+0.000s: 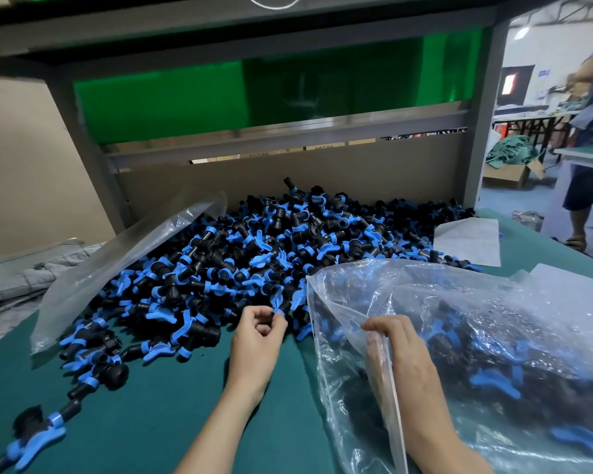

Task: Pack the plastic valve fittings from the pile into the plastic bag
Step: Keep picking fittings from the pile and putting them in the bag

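Green workshop table [151, 422]: one fitting pile [271, 241], one empty bag [117, 261], one filled bag [493, 319]. Right hand [401, 357] grasps the filled bag; left hand [254, 340] pinches a fitting [278, 308].

Black-and-blue fittings [271, 241], teal table [172, 405], clear, perhaps faintly bluish bag [493, 336].

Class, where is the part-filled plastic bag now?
The plastic bag lies lower right in the head view, beside the pile, its rim gripped by the right hand.

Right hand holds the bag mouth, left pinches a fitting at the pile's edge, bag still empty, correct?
Not empty: the head view shows the plastic bag already holds many fittings. The right hand at its mouth and left hand pinching a fitting are correct.
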Tool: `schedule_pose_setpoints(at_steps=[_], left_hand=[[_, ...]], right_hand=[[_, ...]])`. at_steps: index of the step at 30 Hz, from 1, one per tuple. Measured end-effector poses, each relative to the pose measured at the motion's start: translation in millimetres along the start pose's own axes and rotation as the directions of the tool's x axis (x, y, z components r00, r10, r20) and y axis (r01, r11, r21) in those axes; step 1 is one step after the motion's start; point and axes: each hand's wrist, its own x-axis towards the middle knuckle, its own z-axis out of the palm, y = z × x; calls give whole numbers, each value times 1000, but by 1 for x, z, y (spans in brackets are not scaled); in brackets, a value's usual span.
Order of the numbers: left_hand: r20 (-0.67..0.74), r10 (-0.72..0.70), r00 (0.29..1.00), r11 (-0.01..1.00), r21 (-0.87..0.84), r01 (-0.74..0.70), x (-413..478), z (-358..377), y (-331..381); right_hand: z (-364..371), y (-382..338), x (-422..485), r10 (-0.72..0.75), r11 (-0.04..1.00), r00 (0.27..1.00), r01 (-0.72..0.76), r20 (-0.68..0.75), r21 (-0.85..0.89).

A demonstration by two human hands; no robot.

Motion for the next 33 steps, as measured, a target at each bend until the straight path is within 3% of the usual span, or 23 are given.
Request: schedule_pose_setpoints(at_steps=[3, 6, 11, 15, 18, 23, 28, 30, 33], left_hand=[[1, -17, 1000, 984, -176, 17, -5, -6, 5], [-52, 15, 999, 972, -234, -27, -17, -15, 6], [-214, 227, 950, 974, 75, -216, -33, -20, 10], [-107, 388, 915, 898, 268, -349, -40, -20, 12], [-53, 449, 892, 854, 320, -411, -45, -24, 11], [-3, 438, 899, 853, 317, -414, -51, -37, 5], [114, 472, 874, 773, 424, -472, -58, -50, -2], [101, 418, 903, 816, 396, -422, -60, -48, 0], [-13, 259, 966, 950, 183, -253, -61, -47, 11]], right_hand=[[0, 0, 0, 3, 1000, 1000, -3, 18, -9], [1, -2, 0, -4, 1000, 1000, 4, 23, -7], [0, 0, 0, -11, 1000, 999, 12, 42, -22], [-1, -1, 1, -11, 1000, 999, 11, 40, 9], [0, 0, 0, -20, 1000, 999, 20, 31, -2], [2, 2, 0, -4, 1000, 1000, 5, 23, -21], [1, 3, -1, -7, 1000, 1000, 8, 18, -28], [0, 2, -2, -7, 1000, 1000, 7, 25, -26], [0, 1, -2, -9, 1000, 1000, 9, 18, -24]])
